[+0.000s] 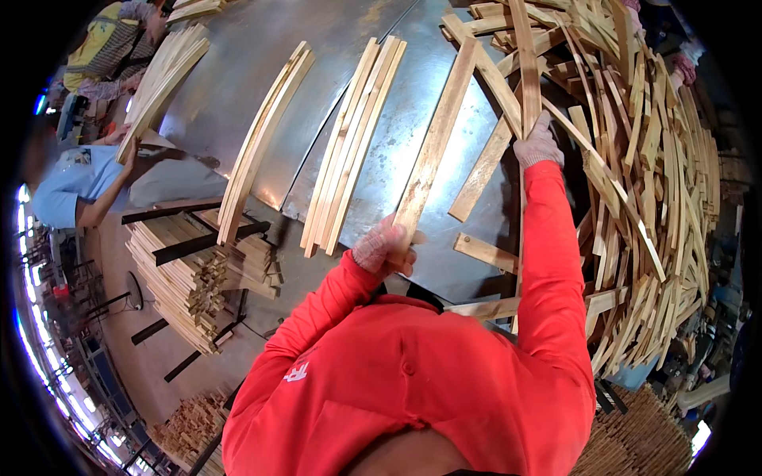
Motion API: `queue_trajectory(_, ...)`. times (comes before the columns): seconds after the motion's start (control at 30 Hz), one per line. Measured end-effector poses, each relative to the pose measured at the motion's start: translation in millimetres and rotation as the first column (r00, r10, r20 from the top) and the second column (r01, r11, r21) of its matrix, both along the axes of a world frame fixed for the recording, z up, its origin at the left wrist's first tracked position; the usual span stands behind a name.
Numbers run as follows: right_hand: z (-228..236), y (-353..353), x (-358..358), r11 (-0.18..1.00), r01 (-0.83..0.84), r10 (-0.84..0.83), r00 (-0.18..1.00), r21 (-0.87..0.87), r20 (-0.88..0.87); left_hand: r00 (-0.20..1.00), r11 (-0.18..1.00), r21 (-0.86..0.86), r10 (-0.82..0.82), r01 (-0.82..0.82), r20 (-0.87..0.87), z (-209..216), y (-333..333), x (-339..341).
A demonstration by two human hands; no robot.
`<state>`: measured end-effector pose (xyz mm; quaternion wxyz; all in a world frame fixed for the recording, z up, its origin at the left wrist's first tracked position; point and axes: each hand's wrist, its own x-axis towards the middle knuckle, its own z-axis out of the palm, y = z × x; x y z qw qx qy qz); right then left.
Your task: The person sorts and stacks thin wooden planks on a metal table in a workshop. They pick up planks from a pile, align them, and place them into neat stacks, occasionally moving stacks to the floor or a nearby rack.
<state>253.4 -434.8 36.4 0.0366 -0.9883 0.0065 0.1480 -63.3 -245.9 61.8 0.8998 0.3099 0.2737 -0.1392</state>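
My left hand (386, 246), in a light glove, is closed round the near end of a long wooden slat (440, 131), which slants away over the metal table. Further right, my right hand (540, 145), also gloved, grips the near end of another wooden slat (527, 63) at the edge of a big heap. Close by lie a slanting slat (486, 75) and a shorter slat (482, 170). A short piece of wood (484, 252) lies between my forearms. To the left of my left hand, several slats form a narrow bundle (353, 143).
A loose heap of slats (635, 159) fills the right side. Another bundle (266, 139) lies further left on the metal table (262, 75). At the left, a person in light blue (87, 186) holds a stack of slats (163, 83). Stacked wood (178, 274) stands on a dark rack below.
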Motion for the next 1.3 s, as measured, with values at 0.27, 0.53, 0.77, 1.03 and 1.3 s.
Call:
queue_trajectory(0.27, 7, -33, -123, -0.24, 0.675, 0.383, 0.726, 0.697, -0.571, 0.97, 0.912, 0.399, -0.01, -0.091, 0.243, 9, 3, -19)
queue_trajectory(0.53, -42, -17, -183, -0.552, 0.813, 0.672, 0.565, 0.186, -0.479, 0.934, 0.908, 0.367, 0.065, -0.201, 0.351, -38, -10, -11)
queue_trajectory(0.77, -72, 14, -205, -0.315, 0.785, 0.305, 0.616, 0.534, -0.726, 0.987, 0.79, 0.612, -0.129, 0.046, 0.093, -63, -47, -15)
queue_trajectory(1.03, -80, 8, -230, -0.487, 0.85, 0.707, 0.518, 0.201, -0.481, 0.979, 0.995, 0.096, 0.018, -0.038, 0.202, -41, -19, -43)
queue_trajectory(1.3, -76, 43, -282, -0.358, 0.807, 0.406, 0.588, 0.47, -0.7, 1.0, 0.9, 0.436, 0.014, -0.016, 0.009, -52, -23, -75)
